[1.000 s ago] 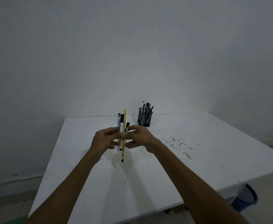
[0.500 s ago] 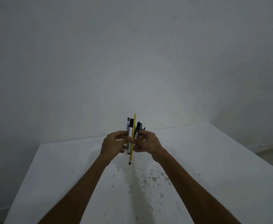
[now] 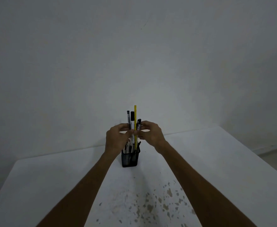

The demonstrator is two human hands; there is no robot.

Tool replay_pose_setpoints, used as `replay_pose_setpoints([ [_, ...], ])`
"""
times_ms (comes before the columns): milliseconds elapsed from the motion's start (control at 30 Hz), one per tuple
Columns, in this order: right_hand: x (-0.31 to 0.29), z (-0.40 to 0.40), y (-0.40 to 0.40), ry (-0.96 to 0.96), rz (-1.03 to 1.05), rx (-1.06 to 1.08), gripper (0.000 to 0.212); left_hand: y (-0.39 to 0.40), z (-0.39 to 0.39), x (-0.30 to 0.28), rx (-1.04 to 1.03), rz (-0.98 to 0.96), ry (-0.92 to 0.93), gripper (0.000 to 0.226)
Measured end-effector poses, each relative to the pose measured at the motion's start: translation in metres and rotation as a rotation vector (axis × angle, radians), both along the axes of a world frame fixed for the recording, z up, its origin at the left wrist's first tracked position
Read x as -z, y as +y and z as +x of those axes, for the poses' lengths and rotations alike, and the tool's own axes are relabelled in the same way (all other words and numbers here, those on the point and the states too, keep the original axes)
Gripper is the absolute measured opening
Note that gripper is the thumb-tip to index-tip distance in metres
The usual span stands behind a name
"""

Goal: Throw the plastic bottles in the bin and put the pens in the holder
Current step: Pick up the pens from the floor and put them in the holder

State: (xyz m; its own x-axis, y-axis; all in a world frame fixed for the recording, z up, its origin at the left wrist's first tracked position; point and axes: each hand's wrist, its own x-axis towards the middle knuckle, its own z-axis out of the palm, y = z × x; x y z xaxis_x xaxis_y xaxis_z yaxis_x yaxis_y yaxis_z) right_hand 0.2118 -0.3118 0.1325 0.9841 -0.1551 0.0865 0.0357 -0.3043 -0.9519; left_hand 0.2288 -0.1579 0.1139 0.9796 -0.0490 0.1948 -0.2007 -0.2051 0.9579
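A bundle of pens (image 3: 132, 120), with a long yellow pencil (image 3: 135, 115) among black and white markers, stands upright between my two hands. My left hand (image 3: 116, 139) and my right hand (image 3: 151, 134) both pinch the bundle from either side. Right below them stands the black mesh pen holder (image 3: 129, 158) on the white table (image 3: 52, 177), with several pens inside it. The lower ends of the held pens reach the holder's mouth. No plastic bottle or bin is in view.
A plain grey-white wall rises behind the table's far edge. Dark speckled stains (image 3: 152, 205) mark the tabletop near me. A strip of floor (image 3: 275, 152) shows past the table's right edge.
Both hands have carried the pen bundle forward across the table to the holder. The view has closed in, and the bin at the lower right has dropped out of sight.
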Motion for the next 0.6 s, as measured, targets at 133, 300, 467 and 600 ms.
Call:
replay_pose_setpoints([
  [133, 0.014, 0.01, 0.0, -0.037, -0.111, -0.031, 0.033, 0.001, 0.004, 0.015, -0.019, 0.016, 0.002, 0.021],
  [300, 0.027, 0.013, 0.0, -0.051, -0.178, -0.002, 0.03, -0.001, 0.006, 0.027, -0.049, 0.05, -0.024, 0.024],
  [467, 0.036, 0.014, 0.008, -0.047, -0.24, 0.024, 0.03, 0.002, 0.005, 0.032, -0.067, 0.16, -0.106, 0.028],
  [600, 0.039, 0.012, 0.009, -0.053, -0.286, 0.004, 0.031, 0.007, 0.006, 0.037, -0.075, 0.247, -0.108, 0.028],
])
